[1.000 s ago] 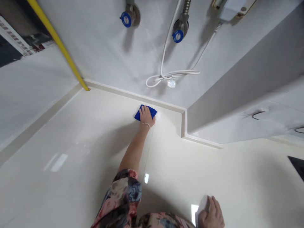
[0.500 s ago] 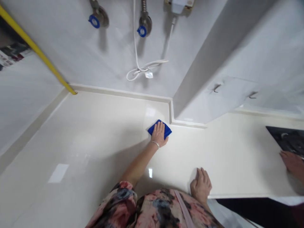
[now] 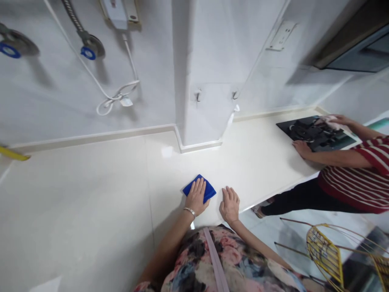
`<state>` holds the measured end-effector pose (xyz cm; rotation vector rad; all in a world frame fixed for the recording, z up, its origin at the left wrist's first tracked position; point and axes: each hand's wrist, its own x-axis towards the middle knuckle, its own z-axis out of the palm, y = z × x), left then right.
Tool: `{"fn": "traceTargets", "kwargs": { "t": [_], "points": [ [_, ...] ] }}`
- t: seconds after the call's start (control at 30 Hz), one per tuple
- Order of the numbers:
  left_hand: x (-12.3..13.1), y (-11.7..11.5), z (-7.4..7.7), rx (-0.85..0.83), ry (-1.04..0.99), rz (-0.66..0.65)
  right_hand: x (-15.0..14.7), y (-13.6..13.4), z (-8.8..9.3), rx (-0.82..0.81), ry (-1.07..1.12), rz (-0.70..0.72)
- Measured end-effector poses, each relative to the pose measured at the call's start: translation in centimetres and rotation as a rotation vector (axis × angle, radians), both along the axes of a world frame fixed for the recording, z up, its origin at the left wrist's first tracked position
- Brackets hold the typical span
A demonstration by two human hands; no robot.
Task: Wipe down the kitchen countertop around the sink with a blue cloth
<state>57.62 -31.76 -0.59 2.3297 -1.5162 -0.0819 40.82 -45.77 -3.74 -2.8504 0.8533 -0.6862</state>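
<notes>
My left hand (image 3: 197, 197) lies over a folded blue cloth (image 3: 210, 190), holding it down against the white countertop (image 3: 121, 178). The fingers are close together and point away from me; the cloth's corners stick out around them. A silvery bracelet circles that wrist. To the right, near the counter's front edge, my right hand (image 3: 230, 204) rests on the surface, fingers loosely bent and nothing in them. A small gap separates it from the cloth.
A wall pillar (image 3: 206, 117) with two hooks juts out behind the cloth. Further right, a co-worker (image 3: 352, 174) in a striped top holds a pale cloth over a black gas stove (image 3: 316, 132). A yellow wire rack (image 3: 324, 249) stands below right. A looped white cable (image 3: 114, 99) hangs on the wall.
My view has turned right, bringing the co-worker and stove into sight. My left hand has moved with the blue cloth towards me and right, closer to my right hand.
</notes>
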Motion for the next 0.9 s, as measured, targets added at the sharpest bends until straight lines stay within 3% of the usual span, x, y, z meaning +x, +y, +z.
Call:
{"fn": "traceTargets", "kwargs": {
  "t": [0.13,0.27,0.53,0.77,0.9],
  "points": [
    [-1.3,3.4,-0.3,-0.032,-0.067,0.028,-0.3,-0.1,0.6,-0.001,-0.002,-0.005],
    [-4.0,8.3,-0.4,-0.006,-0.077,0.147,-1.2,-0.4,0.9,0.026,0.029,0.017],
    [-9.6,16.8,0.5,0.09,0.012,0.681,-3.1,-2.0,0.5,0.056,0.007,0.179],
    [-15.7,19.1,0.4,0.068,0.02,1.241,-3.8,-3.6,0.8,0.036,-0.03,0.511],
    [-20.3,19.5,0.5,0.095,0.03,1.386,-4.0,-4.5,0.3,0.045,-0.072,0.581]
  ]
}}
